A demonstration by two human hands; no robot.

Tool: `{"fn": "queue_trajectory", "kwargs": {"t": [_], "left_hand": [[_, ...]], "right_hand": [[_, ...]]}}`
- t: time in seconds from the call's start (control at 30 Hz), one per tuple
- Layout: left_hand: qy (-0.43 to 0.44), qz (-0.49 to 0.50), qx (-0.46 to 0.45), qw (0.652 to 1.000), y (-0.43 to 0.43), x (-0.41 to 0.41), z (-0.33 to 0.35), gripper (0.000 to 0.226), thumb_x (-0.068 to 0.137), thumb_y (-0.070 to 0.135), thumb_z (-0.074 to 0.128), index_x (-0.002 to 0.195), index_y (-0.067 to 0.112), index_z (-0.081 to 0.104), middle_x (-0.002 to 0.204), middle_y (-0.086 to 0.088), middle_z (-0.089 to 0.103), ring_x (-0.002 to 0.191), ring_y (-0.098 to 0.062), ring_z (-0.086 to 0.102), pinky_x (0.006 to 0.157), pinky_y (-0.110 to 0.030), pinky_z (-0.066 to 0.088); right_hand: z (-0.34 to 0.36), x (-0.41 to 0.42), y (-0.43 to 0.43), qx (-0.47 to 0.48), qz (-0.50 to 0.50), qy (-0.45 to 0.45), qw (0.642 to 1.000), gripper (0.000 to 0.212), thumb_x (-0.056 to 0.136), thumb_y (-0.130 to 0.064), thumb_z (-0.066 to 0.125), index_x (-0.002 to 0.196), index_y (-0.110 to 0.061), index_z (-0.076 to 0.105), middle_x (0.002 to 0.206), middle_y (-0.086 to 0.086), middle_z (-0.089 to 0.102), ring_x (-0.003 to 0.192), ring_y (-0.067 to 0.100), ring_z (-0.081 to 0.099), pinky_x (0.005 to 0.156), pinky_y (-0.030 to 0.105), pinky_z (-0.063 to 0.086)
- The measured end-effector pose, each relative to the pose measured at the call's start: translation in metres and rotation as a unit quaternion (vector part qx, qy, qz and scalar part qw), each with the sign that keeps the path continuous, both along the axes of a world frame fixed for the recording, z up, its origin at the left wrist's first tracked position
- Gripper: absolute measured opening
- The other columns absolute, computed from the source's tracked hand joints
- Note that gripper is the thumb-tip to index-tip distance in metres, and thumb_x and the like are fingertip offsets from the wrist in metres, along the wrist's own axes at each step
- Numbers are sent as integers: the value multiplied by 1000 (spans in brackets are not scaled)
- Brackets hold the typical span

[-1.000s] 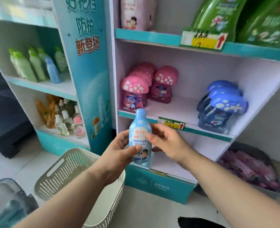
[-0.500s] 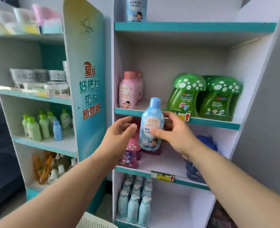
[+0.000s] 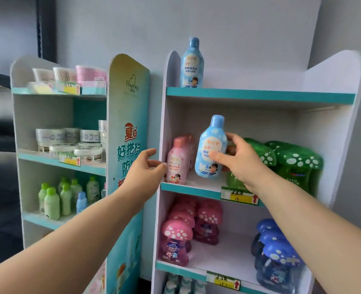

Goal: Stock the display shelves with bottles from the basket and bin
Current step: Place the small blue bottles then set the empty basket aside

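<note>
blue bottle (image 3: 212,147): up in the air, almost straight up, in front of the second shelf (image 3: 188,187), between the pink bottles (image 3: 178,162) and the green mushroom bottles (image 3: 292,166).
right hand (image 3: 241,164): wrapped round the blue bottle, thumb on the front label, other fingers behind.
left hand (image 3: 145,168): holding nothing, fingers loose and a bit bent, right by the white side wall of the shelves (touching it or not, hard to tell).
top shelf (image 3: 260,95): one more bottle of the same blue kind (image 3: 192,63), standing up at the left end.
second shelf: pink bottles in a row at the left, green mushroom bottles at the right.
third shelf (image 3: 175,267): pink mushroom bottles (image 3: 188,230) at the left, blue mushroom bottles (image 3: 277,257) at the right.
left rack (image 3: 18,128): round tubs (image 3: 69,143) on the two upper shelves, small green bottles (image 3: 54,198) lower down with a little blue one beside them.
sign board (image 3: 128,124): tall, blue-green, standing between the two racks.
</note>
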State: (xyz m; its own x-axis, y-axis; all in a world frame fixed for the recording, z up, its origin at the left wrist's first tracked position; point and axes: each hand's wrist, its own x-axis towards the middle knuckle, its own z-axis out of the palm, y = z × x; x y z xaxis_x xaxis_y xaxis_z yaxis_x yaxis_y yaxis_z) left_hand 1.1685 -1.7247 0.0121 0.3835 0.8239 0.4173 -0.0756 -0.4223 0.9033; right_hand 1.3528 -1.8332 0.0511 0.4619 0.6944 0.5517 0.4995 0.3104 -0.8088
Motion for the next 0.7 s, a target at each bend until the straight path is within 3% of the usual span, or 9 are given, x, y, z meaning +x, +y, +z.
{"fn": "queue_trajectory", "kwargs": {"t": [0.13,0.2,0.33,0.5,0.6,0.7], "left_hand": [[-12,-6,37,999,4,-1,28,48,91,24,58,136,25,41,106,6,61,79,-6,56,66,-21,40],[-20,-4,51,998,8,-1,39,48,91,24,58,136,25,42,107,5,61,86,-6,57,68,-19,39],[-31,-9,56,998,19,2,53,49,91,24,57,136,25,41,105,4,61,74,-10,54,69,-26,41],[-29,-3,75,997,27,8,82,48,91,26,57,136,25,41,102,7,62,78,-12,58,69,-26,47],[-47,-12,88,995,26,14,109,46,91,24,57,135,25,43,100,7,63,83,-11,61,71,-22,48],[-56,-16,102,993,22,18,131,44,91,24,57,133,24,44,101,6,63,74,-10,58,64,-20,48]], "right_hand": [[26,-1,-1,18,-6,-25,1000,46,79,-10,74,115,-28,52,105,5,67,99,25,66,80,48,56],[37,0,-1,29,-2,-36,999,45,79,-11,74,115,-28,52,103,1,68,96,21,67,73,41,57],[67,1,2,62,-3,-52,997,35,81,-12,72,105,-29,55,97,-4,68,89,17,67,60,29,53],[127,2,8,111,-50,-90,988,42,82,-19,73,118,-26,54,103,7,68,94,23,68,79,43,57],[166,2,14,140,-48,-93,985,40,84,-21,71,116,-25,49,105,8,67,93,21,69,77,41,58],[193,6,29,139,-73,-111,981,42,83,-21,72,115,-25,47,107,8,65,95,22,67,82,45,57]]}}
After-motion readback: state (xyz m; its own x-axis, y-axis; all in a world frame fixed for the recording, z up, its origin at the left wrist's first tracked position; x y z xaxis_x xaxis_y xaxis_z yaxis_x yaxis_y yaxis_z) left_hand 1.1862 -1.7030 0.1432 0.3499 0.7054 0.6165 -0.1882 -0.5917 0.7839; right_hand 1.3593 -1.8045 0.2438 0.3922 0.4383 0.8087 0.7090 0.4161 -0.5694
